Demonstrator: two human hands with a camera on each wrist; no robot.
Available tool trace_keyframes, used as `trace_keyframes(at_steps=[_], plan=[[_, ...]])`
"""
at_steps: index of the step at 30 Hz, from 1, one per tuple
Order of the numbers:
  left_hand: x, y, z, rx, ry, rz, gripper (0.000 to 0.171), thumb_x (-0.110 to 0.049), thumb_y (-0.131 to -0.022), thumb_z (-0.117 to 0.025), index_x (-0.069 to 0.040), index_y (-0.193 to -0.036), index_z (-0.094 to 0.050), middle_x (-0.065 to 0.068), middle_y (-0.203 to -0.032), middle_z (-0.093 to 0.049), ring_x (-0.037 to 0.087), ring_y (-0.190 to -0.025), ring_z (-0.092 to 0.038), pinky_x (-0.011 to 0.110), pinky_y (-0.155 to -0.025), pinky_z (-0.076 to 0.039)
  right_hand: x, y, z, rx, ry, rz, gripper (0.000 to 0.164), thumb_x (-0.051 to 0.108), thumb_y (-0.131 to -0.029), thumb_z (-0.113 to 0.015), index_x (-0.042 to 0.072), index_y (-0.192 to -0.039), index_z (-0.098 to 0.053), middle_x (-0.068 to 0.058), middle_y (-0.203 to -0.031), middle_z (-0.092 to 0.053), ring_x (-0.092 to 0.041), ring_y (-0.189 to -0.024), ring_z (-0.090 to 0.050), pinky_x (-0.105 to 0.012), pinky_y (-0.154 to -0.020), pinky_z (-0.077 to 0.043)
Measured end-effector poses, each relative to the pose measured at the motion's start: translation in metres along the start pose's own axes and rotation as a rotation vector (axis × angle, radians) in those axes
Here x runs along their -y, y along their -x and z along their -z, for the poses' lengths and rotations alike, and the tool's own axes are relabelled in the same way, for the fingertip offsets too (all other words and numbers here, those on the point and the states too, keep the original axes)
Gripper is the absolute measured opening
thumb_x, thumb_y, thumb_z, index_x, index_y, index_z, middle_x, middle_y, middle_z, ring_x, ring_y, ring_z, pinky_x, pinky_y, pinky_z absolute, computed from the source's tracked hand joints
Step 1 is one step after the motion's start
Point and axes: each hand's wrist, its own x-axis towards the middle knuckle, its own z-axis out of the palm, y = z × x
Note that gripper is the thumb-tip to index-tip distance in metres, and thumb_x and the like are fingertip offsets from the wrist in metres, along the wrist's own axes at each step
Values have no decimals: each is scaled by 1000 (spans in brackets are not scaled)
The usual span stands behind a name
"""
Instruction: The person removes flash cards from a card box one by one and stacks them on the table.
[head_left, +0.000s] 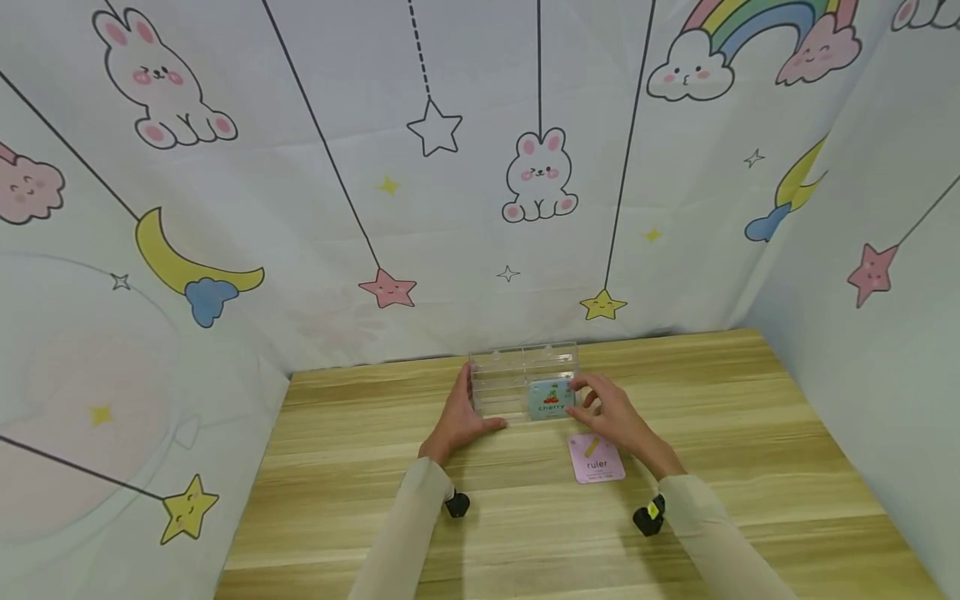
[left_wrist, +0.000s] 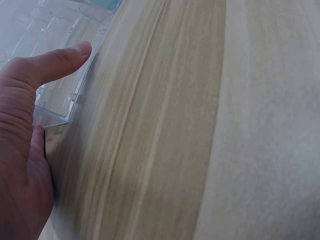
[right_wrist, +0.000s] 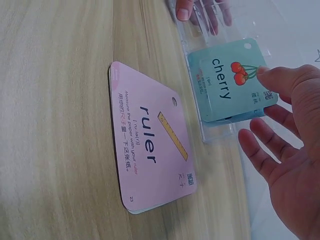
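A clear plastic rack with tiered slots stands near the back of the wooden table. My left hand grips its left end, thumb across the front and fingers along the side. In the rack's lower right part is a blue-green cherry card, with another bluish card edge showing beneath it. The thumb and index finger of my right hand pinch the cherry card at its right edge; the other fingers are spread apart. Just in front of the rack lies a pink ruler card, on top of a small stack.
The wooden table meets a white cloth backdrop with rabbits, stars and moons close behind the rack. More of this cloth hangs at both sides. A small black device sits at the left wrist, another at the right.
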Motion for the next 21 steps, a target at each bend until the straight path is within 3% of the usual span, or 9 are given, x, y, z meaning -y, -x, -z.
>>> trace_keyframes(at_steps=[5, 21], plan=[[-1, 1, 0, -3, 7, -20, 132, -19, -67, -100, -4, -164, -12, 21, -165, -28, 34, -149, -35, 43, -121, -31, -1, 0, -2, 9, -47, 7, 34, 9, -94, -78, 4, -125, -62, -14, -122, -65, -24, -93, -64, -31, -71, -58], [4, -2, 0, -3, -43, -19, 132, -26, -69, -100, -4, -164, -11, 21, -166, -28, 34, -149, -36, 45, -121, -32, 1, -9, -2, -4, 13, 48, 26, 12, -95, -77, 5, -120, -71, -9, -117, -70, -25, -93, -62, -31, -69, -55]])
